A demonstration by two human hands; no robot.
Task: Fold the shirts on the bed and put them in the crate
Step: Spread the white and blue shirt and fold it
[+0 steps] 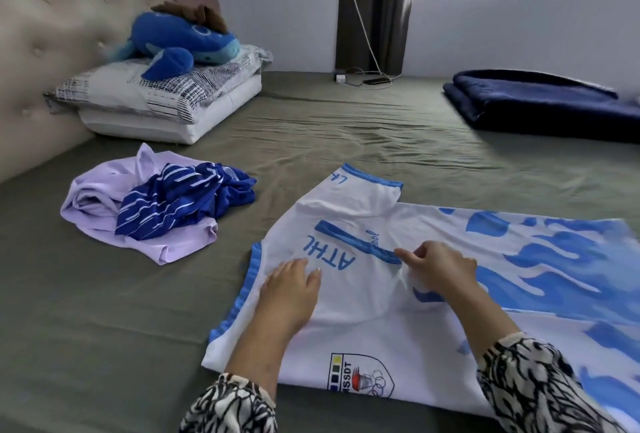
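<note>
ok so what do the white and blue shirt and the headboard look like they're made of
The white and blue shirt looks like thin, smooth synthetic jersey: it lies flat, and it puckers into fine creases where the right hand pinches it. The headboard looks like padded beige leather or faux leather, button-tufted with a faint sheen; which of the two cannot be told.

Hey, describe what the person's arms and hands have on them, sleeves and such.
Both arms wear long sleeves in a black-and-white abstract streaked print, ending at the wrists: left sleeve, right sleeve. The left hand and right hand are bare, with no gloves.
</note>
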